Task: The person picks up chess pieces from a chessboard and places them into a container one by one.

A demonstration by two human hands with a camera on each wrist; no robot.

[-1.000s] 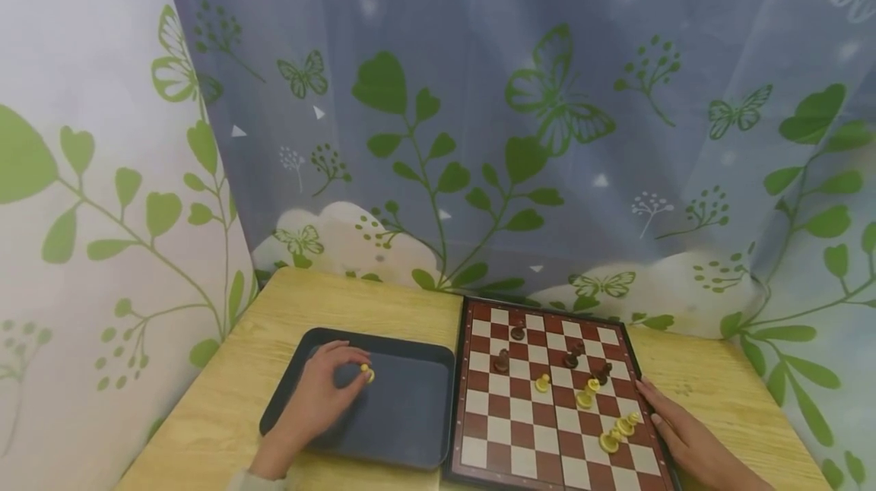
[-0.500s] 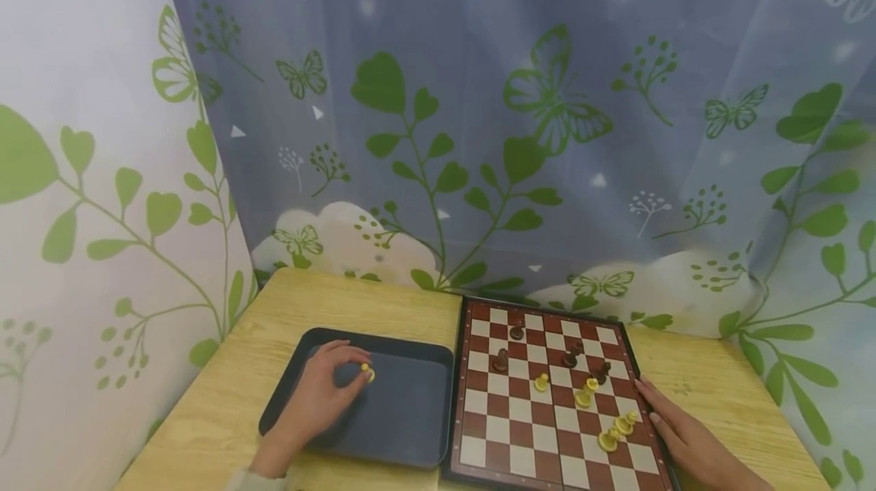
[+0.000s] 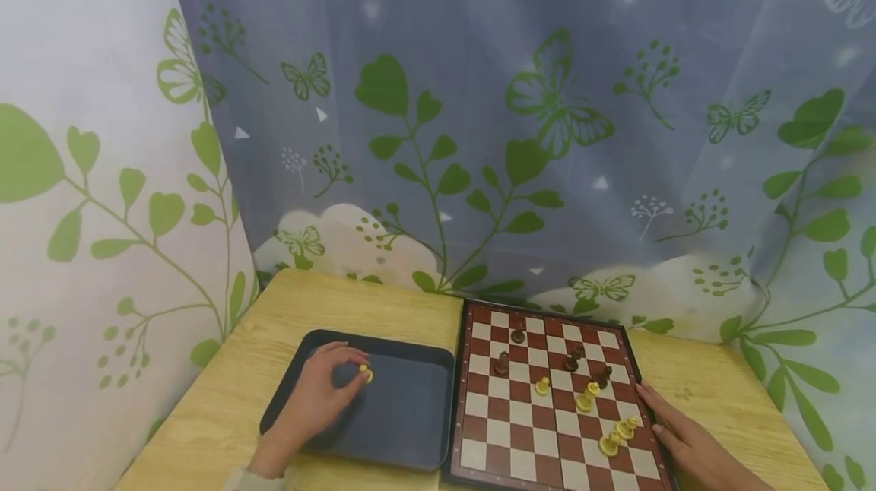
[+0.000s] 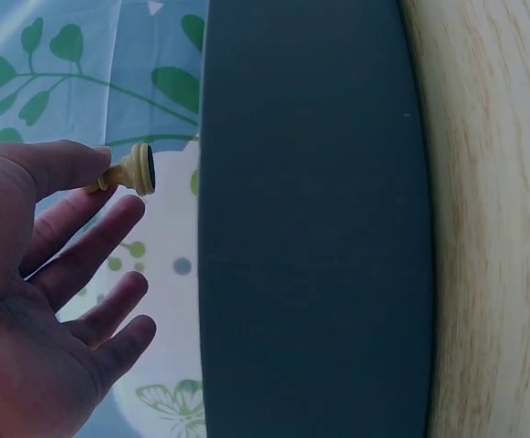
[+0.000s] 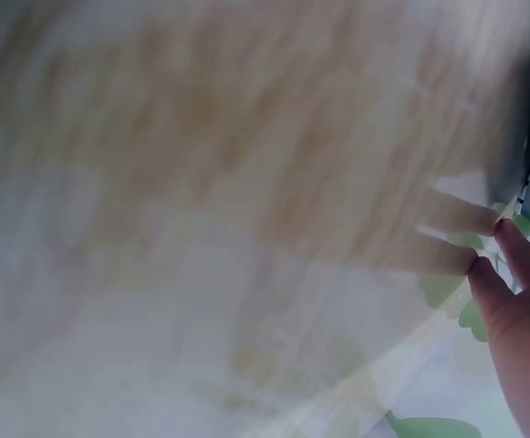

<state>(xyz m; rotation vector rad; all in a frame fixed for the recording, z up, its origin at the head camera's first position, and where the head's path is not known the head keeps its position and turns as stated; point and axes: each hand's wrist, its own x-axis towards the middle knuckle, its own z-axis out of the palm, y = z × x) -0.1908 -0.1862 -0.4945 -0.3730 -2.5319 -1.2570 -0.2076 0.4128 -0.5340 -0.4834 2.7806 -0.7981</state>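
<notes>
Here, my left hand [image 3: 318, 394] pinches a round-based yellow chess piece [image 4: 139, 172] over the smooth, round-cornered tray [image 3: 404, 419], my right hand [image 3: 693, 441], fingers extended, at the checkered board [image 3: 544, 416]'s right edge.

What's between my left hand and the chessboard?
In the head view, the yellow chess piece pinched in your left hand comes first, then the bare right part of the dark tray, before the chessboard.
</notes>
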